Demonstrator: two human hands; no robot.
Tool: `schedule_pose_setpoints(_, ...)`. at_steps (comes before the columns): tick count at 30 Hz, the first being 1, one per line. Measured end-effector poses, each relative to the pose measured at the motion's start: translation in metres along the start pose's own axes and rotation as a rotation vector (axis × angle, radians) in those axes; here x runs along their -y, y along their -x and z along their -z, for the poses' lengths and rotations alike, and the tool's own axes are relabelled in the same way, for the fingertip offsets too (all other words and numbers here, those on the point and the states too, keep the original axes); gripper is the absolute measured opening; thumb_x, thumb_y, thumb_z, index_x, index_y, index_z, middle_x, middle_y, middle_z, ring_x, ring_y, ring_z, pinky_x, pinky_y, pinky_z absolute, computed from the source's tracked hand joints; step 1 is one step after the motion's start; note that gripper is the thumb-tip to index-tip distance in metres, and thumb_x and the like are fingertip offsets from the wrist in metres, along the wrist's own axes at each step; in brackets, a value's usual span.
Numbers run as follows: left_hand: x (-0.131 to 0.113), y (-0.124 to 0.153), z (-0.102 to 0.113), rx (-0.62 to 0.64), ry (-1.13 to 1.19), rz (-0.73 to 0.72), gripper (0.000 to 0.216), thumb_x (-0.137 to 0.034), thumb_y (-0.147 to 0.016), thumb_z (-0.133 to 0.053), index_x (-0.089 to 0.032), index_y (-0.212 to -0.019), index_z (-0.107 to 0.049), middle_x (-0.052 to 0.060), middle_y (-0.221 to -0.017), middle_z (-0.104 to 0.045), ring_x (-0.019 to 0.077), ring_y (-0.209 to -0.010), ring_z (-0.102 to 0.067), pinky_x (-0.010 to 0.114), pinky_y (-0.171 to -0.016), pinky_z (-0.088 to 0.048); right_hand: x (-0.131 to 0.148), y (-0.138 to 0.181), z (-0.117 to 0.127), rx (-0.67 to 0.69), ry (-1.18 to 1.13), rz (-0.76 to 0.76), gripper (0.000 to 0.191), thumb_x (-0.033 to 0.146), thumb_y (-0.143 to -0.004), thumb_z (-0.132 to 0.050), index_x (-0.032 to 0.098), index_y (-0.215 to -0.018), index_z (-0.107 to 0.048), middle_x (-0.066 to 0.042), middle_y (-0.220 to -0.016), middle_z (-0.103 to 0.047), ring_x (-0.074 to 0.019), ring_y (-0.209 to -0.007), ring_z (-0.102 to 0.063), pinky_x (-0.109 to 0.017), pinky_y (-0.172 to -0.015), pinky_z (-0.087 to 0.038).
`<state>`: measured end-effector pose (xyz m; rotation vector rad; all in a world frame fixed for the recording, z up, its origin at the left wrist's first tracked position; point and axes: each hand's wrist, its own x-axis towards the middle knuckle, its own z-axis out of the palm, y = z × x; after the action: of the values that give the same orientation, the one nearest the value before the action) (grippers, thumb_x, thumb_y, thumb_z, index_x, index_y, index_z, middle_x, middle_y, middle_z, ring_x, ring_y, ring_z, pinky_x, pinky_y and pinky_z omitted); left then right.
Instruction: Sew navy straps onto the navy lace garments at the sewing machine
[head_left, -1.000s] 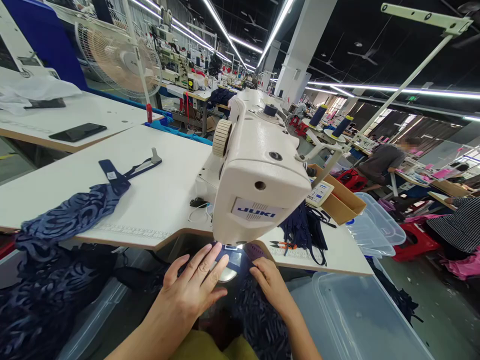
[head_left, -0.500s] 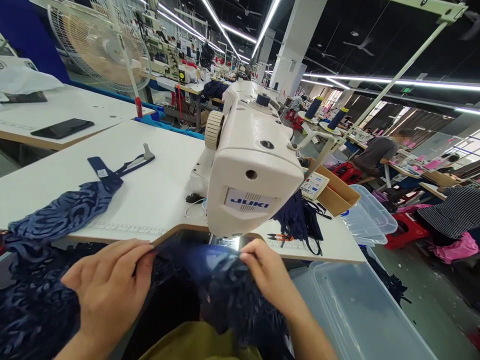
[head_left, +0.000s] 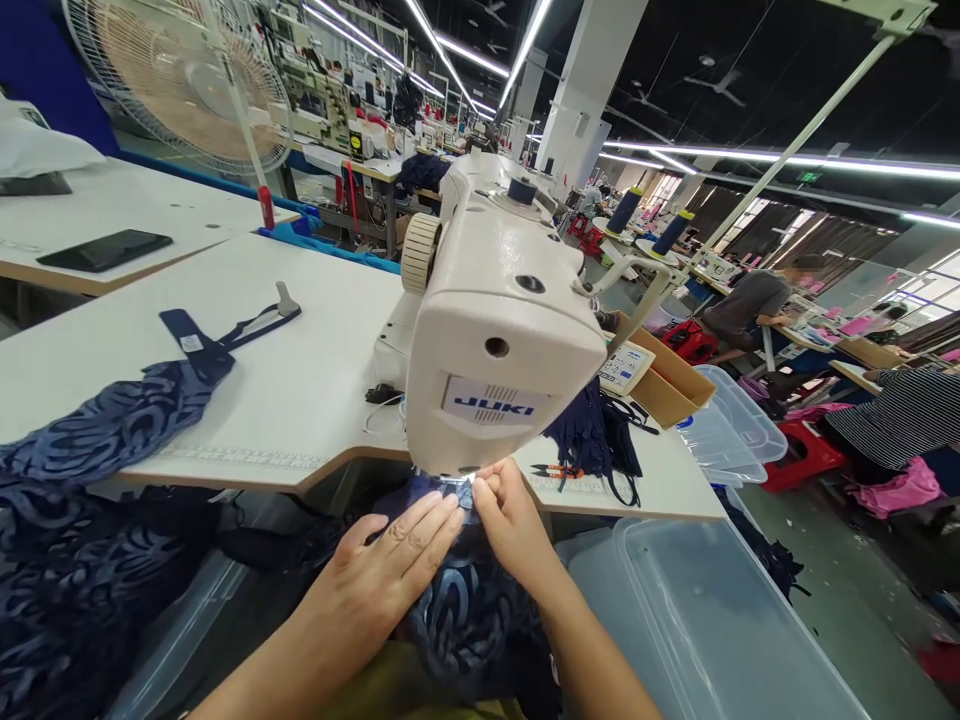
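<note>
A white Juki sewing machine (head_left: 495, 330) stands on the white table (head_left: 300, 370). Dark blue patterned fabric (head_left: 465, 610) lies under its head and hangs towards my lap. My left hand (head_left: 390, 575) lies flat on that fabric, fingers stretched towards the needle area. My right hand (head_left: 510, 525) pinches the fabric's edge right below the machine head, beside my left fingertips. The needle itself is hidden by the machine head.
More blue fabric (head_left: 97, 440) drapes off the table's left. A strap piece (head_left: 217, 335), snips (head_left: 555, 470) and dark trims (head_left: 596, 440) lie on the table. Clear plastic bins (head_left: 697, 620) stand at the right. A fan (head_left: 180, 80) and other seated workers (head_left: 750, 300) are beyond.
Both hands held the fabric lifted and spread half a second ago. They have come together under the machine head, the left hand now flat, the right pinching the edge.
</note>
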<state>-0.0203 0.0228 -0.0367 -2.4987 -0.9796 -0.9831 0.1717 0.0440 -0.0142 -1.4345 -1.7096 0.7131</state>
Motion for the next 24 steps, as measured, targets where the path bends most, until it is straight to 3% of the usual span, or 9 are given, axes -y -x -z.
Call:
schedule_pose_setpoints(2, 0.0, 0.005, -0.004, -0.016, 0.004, 0.047, 0.053, -0.009, -0.094, -0.027, -0.025, -0.145, -0.03, 0.0, -0.132, -0.058, 0.0087, -0.126, -0.048, 0.026, -0.106, -0.022, 0.0, -0.002, 0.001, -0.027, 0.028, 0.019, 0.007, 0.024, -0.091, -0.044, 0.021, -0.095, -0.048, -0.003, -0.089, -0.058, -0.021, -0.095, -0.053, -0.035, -0.083, -0.042)
schedule_pose_setpoints(5, 0.001, 0.009, -0.007, 0.007, 0.003, 0.122, 0.058, -0.007, -0.092, -0.025, -0.027, -0.147, -0.023, 0.001, -0.131, -0.06, 0.0109, -0.121, -0.053, 0.026, -0.096, -0.031, 0.004, -0.006, 0.001, -0.056, 0.097, 0.058, 0.003, 0.021, -0.089, -0.046, 0.022, -0.091, -0.048, -0.002, -0.085, -0.056, -0.0224, -0.097, -0.05, -0.038, -0.086, -0.04)
schedule_pose_setpoints(10, 0.003, 0.005, -0.005, -0.039, 0.004, 0.138, 0.058, -0.008, -0.093, -0.023, -0.028, -0.147, -0.024, 0.001, -0.128, -0.062, 0.0112, -0.114, -0.058, 0.027, -0.092, -0.031, 0.006, -0.011, -0.003, -0.101, 0.168, 0.111, 0.005, 0.018, -0.087, -0.048, 0.022, -0.084, -0.046, -0.001, -0.077, -0.054, -0.0217, -0.091, -0.049, -0.039, -0.086, -0.038)
schedule_pose_setpoints(16, 0.003, 0.002, -0.003, 0.006, 0.029, 0.149, 0.057, -0.007, -0.093, -0.024, -0.031, -0.144, -0.032, 0.001, -0.131, -0.059, 0.0125, -0.118, -0.055, 0.029, -0.095, -0.028, 0.006, -0.012, -0.003, -0.122, 0.18, 0.12, 0.007, 0.017, -0.087, -0.046, 0.022, -0.082, -0.045, 0.0, -0.075, -0.053, -0.0204, -0.086, -0.049, -0.037, -0.084, -0.038)
schedule_pose_setpoints(24, 0.002, 0.007, -0.004, 0.035, -0.013, 0.174, 0.059, -0.008, -0.093, -0.023, -0.031, -0.147, -0.023, 0.0, -0.131, -0.06, 0.0114, -0.117, -0.056, 0.028, -0.094, -0.031, 0.004, -0.014, -0.007, -0.154, 0.191, 0.156, 0.009, 0.015, -0.086, -0.044, 0.021, -0.08, -0.045, -0.001, -0.075, -0.053, -0.0197, -0.082, -0.048, -0.035, -0.08, -0.037)
